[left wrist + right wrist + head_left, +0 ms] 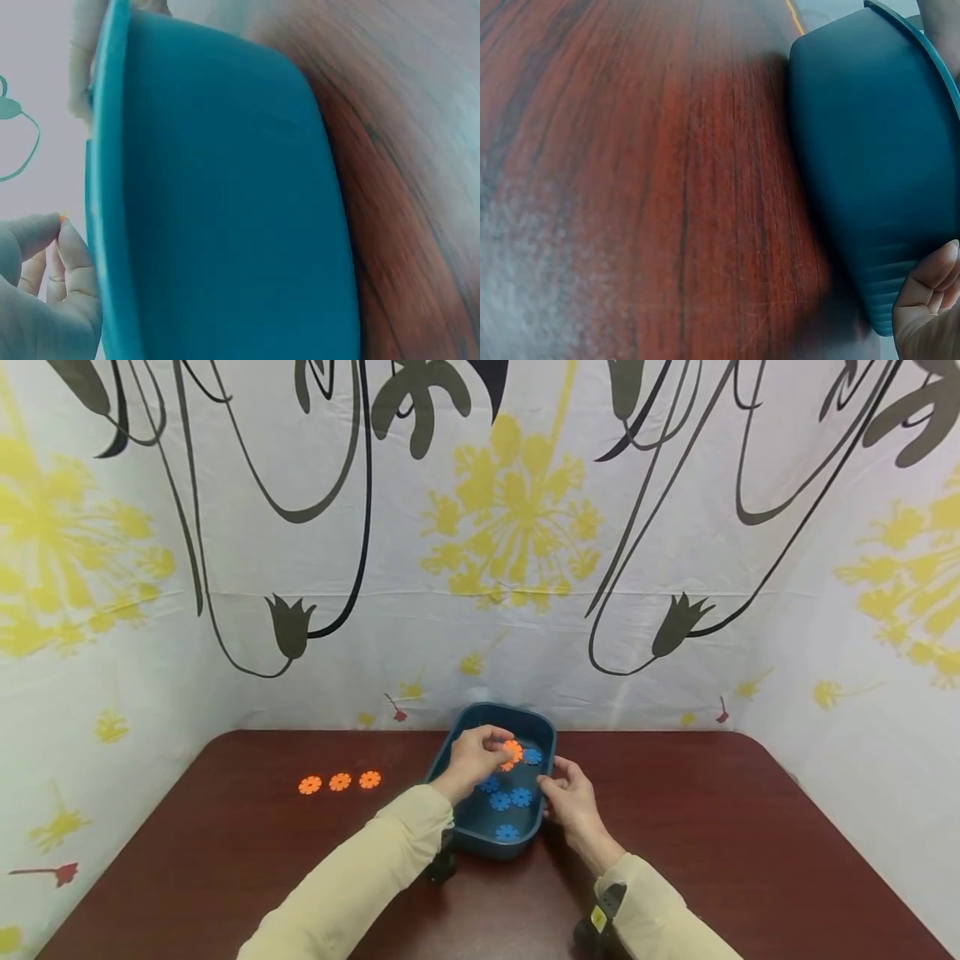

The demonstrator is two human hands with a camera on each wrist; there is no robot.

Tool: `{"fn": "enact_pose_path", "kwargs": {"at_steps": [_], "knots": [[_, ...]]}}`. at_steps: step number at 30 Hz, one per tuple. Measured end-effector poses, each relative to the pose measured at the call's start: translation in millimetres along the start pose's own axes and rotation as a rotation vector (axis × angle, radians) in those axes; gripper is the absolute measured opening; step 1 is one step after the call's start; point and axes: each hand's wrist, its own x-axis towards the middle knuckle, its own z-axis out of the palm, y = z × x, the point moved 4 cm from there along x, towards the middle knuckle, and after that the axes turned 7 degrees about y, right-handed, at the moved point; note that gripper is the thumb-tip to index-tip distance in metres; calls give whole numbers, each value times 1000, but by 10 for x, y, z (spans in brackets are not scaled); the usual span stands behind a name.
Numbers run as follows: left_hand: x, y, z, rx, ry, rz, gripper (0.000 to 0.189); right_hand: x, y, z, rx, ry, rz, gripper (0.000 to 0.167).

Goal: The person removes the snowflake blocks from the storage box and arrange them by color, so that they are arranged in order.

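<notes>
Orange disc (513,748), mid-frame, was pinched by left hand (472,758) (right hand (573,802) gripped basin (491,847)); any weak pinch risked dropping it.

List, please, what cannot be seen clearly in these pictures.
Head: part of the bin floor, hidden by the left hand.
Left wrist: most of the held orange piece, behind fingertips.
Both wrists: blue pieces, hidden by the bin wall.
Right wrist: part of the right hand, cut off by the edge.

White walls (525,664) with yellow and grey plant prints (517,502) stand behind and beside a red-brown table (697,810).
</notes>
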Motion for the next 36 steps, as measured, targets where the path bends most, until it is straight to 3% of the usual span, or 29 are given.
{"fn": "enact_pose_path", "kwargs": {"at_steps": [4,13,18,36], "knots": [[-2,-27,-185,-35,19,7,23,2,-4,1,4,-1,-3,50],[-54,-158,-623,-151,89,-64,29,17,2,1,-2,-6,15,50],[-85,-268,-882,-182,121,-72,31,12,-7,-3,3,-13,14,51],[-188,-924,-1991,-97,223,-180,41,8,-15,-7,5,-32,19,51]]}}
